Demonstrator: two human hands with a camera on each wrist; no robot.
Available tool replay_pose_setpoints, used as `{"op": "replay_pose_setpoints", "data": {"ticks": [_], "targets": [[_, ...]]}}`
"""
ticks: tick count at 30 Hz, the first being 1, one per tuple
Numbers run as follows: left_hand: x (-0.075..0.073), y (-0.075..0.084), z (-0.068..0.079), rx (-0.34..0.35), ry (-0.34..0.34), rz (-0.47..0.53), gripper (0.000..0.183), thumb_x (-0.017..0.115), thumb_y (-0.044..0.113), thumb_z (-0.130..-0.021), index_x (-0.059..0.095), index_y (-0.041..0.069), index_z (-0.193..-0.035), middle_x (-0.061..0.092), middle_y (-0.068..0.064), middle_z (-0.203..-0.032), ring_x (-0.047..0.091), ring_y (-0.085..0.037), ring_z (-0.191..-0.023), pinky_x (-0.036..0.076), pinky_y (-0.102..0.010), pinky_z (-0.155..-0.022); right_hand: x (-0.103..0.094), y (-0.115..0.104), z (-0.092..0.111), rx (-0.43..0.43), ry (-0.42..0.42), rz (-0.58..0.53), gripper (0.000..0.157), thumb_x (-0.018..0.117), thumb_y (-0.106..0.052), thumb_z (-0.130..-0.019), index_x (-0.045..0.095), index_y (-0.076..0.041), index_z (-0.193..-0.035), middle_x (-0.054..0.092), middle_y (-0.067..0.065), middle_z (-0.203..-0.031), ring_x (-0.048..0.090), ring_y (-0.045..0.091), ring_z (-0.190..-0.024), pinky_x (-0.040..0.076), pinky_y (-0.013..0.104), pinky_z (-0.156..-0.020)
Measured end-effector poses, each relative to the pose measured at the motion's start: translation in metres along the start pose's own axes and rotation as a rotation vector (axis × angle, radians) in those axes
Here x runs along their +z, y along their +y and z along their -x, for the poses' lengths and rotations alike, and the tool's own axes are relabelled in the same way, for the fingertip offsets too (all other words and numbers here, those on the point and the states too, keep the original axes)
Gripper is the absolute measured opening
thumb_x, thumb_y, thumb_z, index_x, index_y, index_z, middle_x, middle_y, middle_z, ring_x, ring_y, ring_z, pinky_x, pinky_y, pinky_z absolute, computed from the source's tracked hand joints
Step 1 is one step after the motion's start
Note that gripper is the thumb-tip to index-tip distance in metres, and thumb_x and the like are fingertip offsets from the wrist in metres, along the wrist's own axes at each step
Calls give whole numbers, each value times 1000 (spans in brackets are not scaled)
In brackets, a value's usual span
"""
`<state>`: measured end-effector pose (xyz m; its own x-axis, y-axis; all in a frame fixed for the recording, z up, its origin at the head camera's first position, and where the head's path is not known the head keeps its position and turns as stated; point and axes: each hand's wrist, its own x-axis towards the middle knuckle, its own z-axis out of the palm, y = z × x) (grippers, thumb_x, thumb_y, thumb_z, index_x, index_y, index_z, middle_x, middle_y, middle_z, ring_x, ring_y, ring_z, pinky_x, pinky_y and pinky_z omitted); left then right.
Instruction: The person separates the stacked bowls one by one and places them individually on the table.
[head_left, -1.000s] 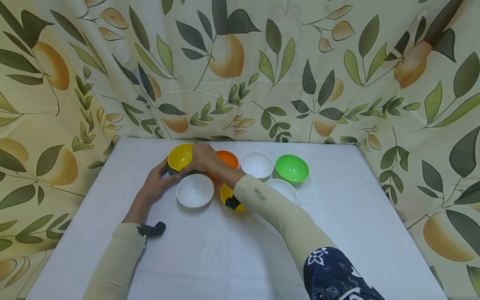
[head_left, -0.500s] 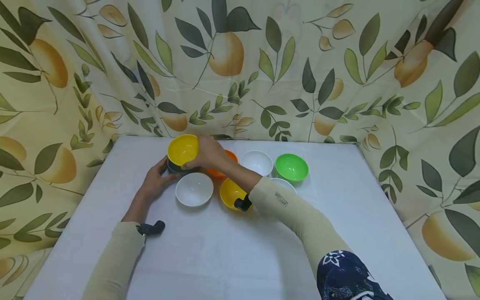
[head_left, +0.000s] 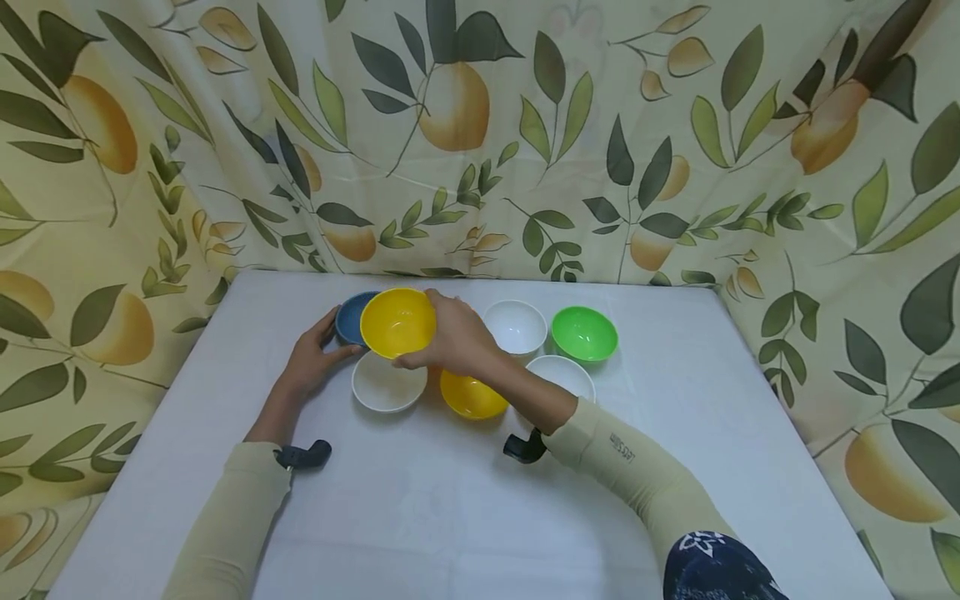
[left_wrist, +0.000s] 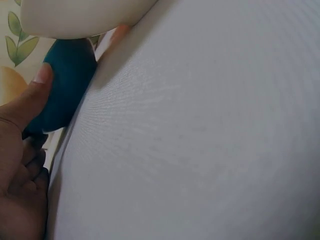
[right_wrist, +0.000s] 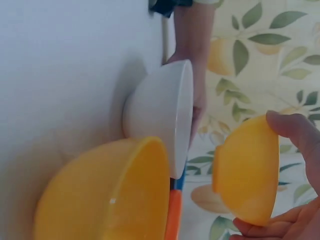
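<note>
My right hand (head_left: 459,337) pinches a yellow bowl (head_left: 397,323) at its rim and holds it raised over the bowls on the table. In the right wrist view, thumb and fingers grip opposite sides of this yellow bowl (right_wrist: 247,172). At the back left, my left hand (head_left: 309,360) holds a blue bowl (head_left: 350,318) that stands on the table, partly covered by the raised bowl. The left wrist view shows the thumb against the blue bowl's (left_wrist: 70,82) side. Nearest to both hands is a white bowl (head_left: 388,385).
A second yellow bowl (head_left: 472,397) stands under my right wrist. Farther right are two white bowls (head_left: 516,325) and a green bowl (head_left: 585,335). An orange bowl (right_wrist: 173,215) is mostly hidden. Patterned curtain (head_left: 465,208) hangs behind the white-covered table (head_left: 420,517).
My right hand has lifted the yellow bowl off the blue one and carried it right, toward me. The blue bowl is now uncovered. My left hand has stayed in place.
</note>
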<state>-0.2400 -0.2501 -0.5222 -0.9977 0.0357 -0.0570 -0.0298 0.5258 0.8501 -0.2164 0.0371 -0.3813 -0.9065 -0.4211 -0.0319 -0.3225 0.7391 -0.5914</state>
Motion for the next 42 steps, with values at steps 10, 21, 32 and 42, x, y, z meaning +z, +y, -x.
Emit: {"op": "replay_pose_setpoints", "data": {"ticks": [10, 21, 32, 42], "targets": [[2, 6, 2, 1, 11, 3, 101, 83, 33, -94, 18, 18, -170, 20, -11, -173, 18, -36, -159, 18, -55, -129, -19, 14, 51, 87, 58, -58, 117, 96, -49, -69, 38, -8, -162, 58, 12, -149, 44, 44, -143, 47, 60, -112], [1, 1, 1, 0, 7, 5, 102, 82, 36, -94, 17, 18, -170, 19, -12, -173, 15, -37, -159, 15, -57, -129, -38, 49, 106, 97, 136, -100, 106, 98, -47, -67, 48, -8, -152, 64, 8, -129, 62, 28, -112, 61, 47, -92], [2, 1, 1, -8, 13, 17, 101, 83, 33, -93, 18, 17, -170, 19, -13, -173, 15, -38, -159, 15, -56, -129, -65, 85, 150, 231, 240, -106, 118, 97, -44, -71, 36, 4, -159, 58, 24, -145, 59, 39, -122, 57, 60, -99], [1, 1, 1, -6, 23, -1, 103, 83, 37, -92, 19, 18, -170, 20, -13, -173, 18, -38, -158, 17, -57, -128, -75, 127, 181, 383, 305, -60, 115, 93, -50, -77, 34, 8, -158, 50, 33, -150, 52, 48, -129, 52, 68, -102]]}}
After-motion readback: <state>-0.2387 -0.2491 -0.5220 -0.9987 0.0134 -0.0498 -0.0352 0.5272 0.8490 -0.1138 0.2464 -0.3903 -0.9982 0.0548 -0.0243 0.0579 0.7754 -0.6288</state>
